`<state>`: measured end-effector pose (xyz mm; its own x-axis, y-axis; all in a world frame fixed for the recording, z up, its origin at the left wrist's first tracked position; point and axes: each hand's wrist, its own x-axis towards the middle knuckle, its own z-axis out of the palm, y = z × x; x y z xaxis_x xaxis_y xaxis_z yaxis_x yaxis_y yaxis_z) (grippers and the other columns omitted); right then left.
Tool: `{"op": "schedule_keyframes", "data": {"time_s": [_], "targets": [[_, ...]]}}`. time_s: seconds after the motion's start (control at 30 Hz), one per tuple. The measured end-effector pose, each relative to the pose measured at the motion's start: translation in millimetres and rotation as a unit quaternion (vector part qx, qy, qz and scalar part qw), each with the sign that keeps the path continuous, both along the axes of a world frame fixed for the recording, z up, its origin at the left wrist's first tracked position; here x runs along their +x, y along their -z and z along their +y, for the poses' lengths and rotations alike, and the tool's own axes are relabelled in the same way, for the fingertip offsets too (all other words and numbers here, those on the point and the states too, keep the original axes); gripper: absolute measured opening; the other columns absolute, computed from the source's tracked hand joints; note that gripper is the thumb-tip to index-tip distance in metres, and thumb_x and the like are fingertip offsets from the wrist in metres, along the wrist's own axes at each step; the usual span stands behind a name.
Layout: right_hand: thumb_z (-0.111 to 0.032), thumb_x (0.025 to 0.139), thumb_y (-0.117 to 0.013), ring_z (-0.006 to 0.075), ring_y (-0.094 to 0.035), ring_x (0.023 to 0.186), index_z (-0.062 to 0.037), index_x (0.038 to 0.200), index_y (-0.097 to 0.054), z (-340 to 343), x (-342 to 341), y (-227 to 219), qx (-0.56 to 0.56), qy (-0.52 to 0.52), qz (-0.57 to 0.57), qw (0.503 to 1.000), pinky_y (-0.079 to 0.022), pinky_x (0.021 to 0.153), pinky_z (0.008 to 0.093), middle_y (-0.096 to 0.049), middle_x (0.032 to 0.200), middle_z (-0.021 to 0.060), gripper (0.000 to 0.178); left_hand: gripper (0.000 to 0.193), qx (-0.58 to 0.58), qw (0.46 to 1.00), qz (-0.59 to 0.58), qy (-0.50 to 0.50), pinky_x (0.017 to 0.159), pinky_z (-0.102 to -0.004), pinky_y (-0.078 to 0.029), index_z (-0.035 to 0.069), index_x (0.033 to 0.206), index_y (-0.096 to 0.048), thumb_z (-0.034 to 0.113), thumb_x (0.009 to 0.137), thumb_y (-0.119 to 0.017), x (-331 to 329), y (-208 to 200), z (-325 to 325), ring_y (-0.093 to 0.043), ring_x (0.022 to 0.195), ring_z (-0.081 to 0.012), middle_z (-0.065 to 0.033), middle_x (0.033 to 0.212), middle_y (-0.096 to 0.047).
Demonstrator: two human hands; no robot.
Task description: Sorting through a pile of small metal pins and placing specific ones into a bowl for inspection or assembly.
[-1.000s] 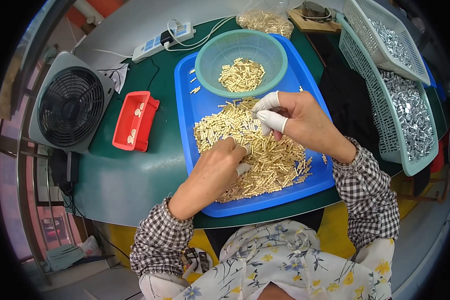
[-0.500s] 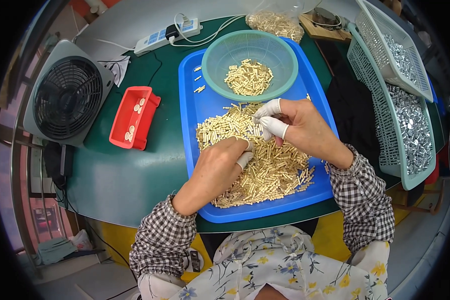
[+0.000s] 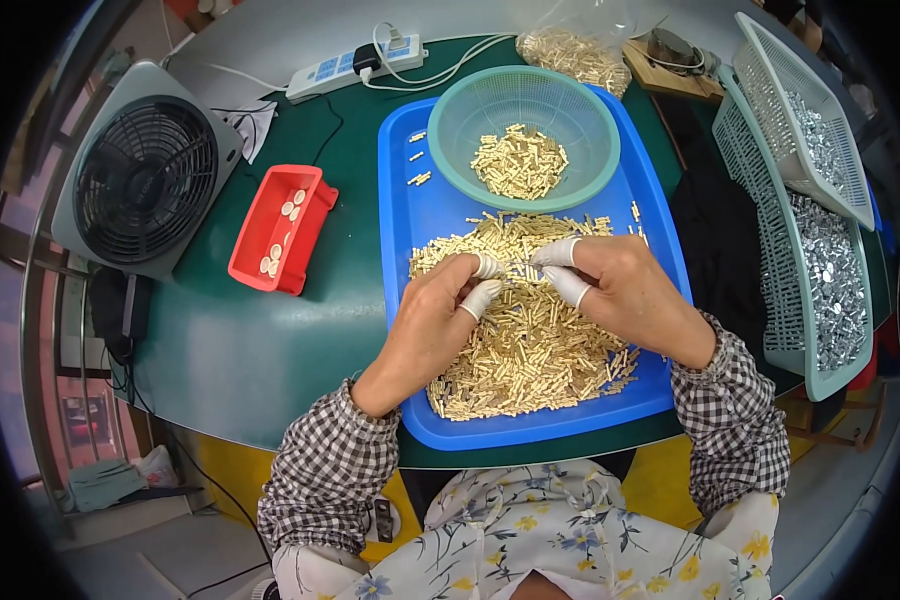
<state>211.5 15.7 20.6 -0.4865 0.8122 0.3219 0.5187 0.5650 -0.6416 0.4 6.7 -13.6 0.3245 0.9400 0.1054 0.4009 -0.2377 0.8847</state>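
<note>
A heap of small brass-coloured pins (image 3: 530,350) lies spread over a blue tray (image 3: 410,432). My left hand (image 3: 432,318) is over the left side of the heap, thumb and forefinger pinched. Opposite it, my right hand (image 3: 638,296) also pinches, its tips a short gap from the left ones. White finger cots cover the thumb and forefinger of both hands. Whatever sits between the tips is too small to separate from the pins behind. At the tray's far end, a green mesh basket (image 3: 448,170) holds more such pins.
A red bin (image 3: 300,240) with several pale discs stands left, beside a grey fan (image 3: 150,170). A power strip (image 3: 345,72) and a bag of pins (image 3: 575,58) are at the back. Right, a green basket (image 3: 782,300) and a white basket (image 3: 770,105) hold silvery parts.
My right hand has come down from the top of the heap, and my left has turned outward. Their fingertips now face each other almost level. The whole view has shifted slightly.
</note>
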Motion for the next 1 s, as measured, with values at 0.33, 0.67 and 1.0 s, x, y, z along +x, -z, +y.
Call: {"op": "schedule_keyframes", "data": {"time_s": [0.33, 0.67, 1.0], "targets": [[0.001, 0.072, -0.065, 0.0238, -0.060, 0.058, -0.0008, 0.092, -0.064, -7.2, 1.0, -5.7, 0.083, -0.016, -0.037, 0.996, -0.046, 0.049, 0.0321, -0.061, 0.068, 0.0117, 0.021, 0.014, 0.065, 0.994, -0.083, -0.012, 0.058, -0.0196, -0.047, -0.003, 0.097, -0.058, 0.001, 0.083, -0.060, 1.9, 5.6, -3.7, -0.057, 0.072, -0.0064, -0.0034, 0.088, -0.058], [-0.009, 0.075, -0.064, 0.0255, -0.059, 0.059, -0.0023, 0.085, -0.064, -7.1, 0.7, -1.7, 0.099, -0.012, -0.050, 0.994, -0.046, 0.050, 0.0355, -0.057, 0.067, 0.0094, 0.012, 0.015, 0.082, 0.995, -0.051, -0.006, 0.067, -0.0217, -0.050, -0.003, 0.096, -0.059, 0.000, 0.081, -0.062, 2.4, 0.4, -3.0, -0.059, 0.077, -0.0087, -0.0051, 0.091, -0.059], [-0.007, 0.073, -0.062, 0.0264, -0.060, 0.060, -0.0026, 0.084, -0.063, -6.3, 2.6, -3.6, 0.081, -0.019, -0.076, 0.994, -0.046, 0.051, 0.0365, -0.058, 0.067, 0.0096, 0.012, 0.016, 0.077, 0.996, -0.041, -0.005, 0.070, -0.0224, -0.050, -0.003, 0.096, -0.059, -0.001, 0.081, -0.062, 1.7, -0.7, -3.3, -0.059, 0.081, -0.0098, -0.0058, 0.091, -0.059]]}}
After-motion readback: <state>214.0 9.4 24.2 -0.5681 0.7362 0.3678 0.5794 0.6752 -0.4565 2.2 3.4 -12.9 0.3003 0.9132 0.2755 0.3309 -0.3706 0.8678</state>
